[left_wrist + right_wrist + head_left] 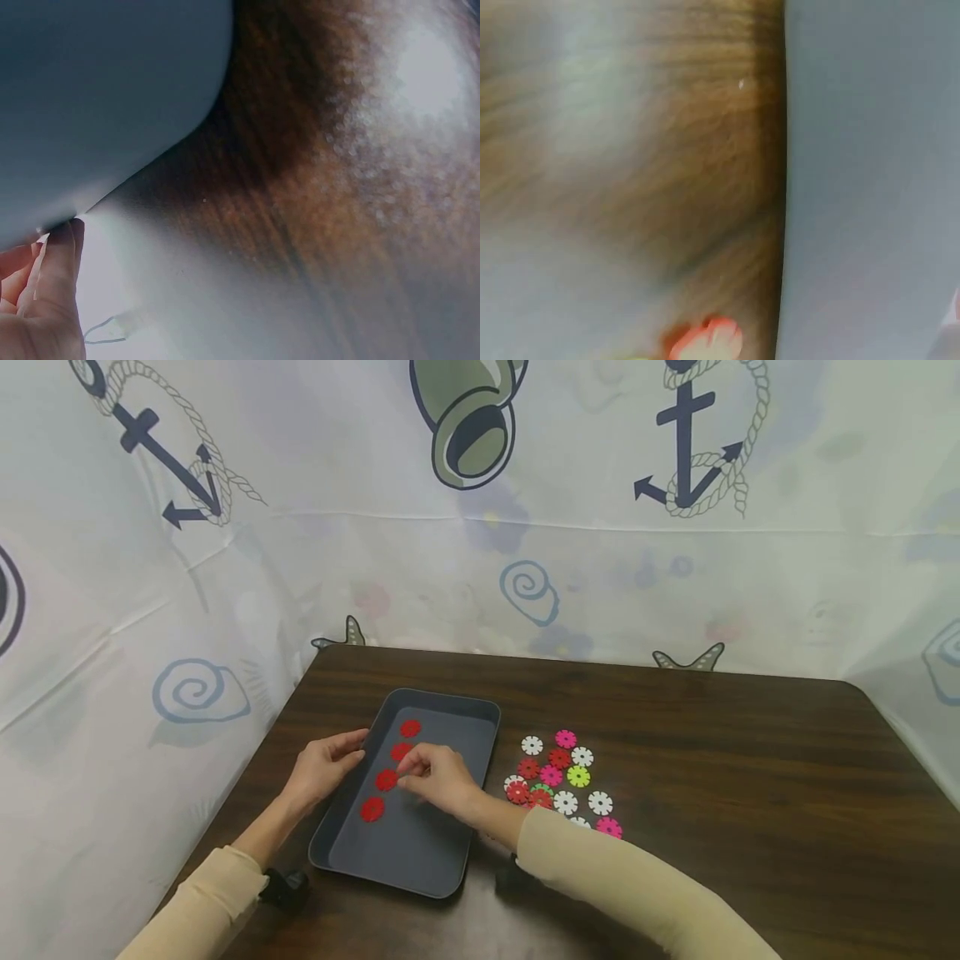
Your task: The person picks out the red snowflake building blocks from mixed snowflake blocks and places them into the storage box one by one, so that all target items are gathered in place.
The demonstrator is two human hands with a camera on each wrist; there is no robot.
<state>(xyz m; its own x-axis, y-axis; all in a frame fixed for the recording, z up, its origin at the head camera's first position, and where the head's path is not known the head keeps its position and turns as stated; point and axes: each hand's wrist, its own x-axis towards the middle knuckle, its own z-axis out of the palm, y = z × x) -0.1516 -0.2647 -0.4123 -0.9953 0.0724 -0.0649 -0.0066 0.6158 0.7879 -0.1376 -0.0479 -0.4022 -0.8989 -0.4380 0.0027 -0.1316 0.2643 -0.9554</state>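
A grey baking tray (450, 852) lies on the table, with several red slotted discs (372, 809) in a slanting row along its left half. My left hand (322, 768) is at the tray's left rim, fingers extended; in the left wrist view its fingertips (67, 229) meet the rim's edge. My right hand (442, 779) reaches over the tray from the right, thumb and forefinger bent close together right beside one red disc (386, 779) of the row. Whether they pinch it I cannot tell. The right wrist view shows mostly tray wall (870, 180) and table.
Right of the tray, a loose group of slotted discs lies on the dark wooden table (750, 793): white discs (600, 802), pink discs (566, 739), red discs (559, 759), a yellow-green disc (578, 776) and a partly covered green one. A printed cloth (600, 585) hangs behind and at the left.
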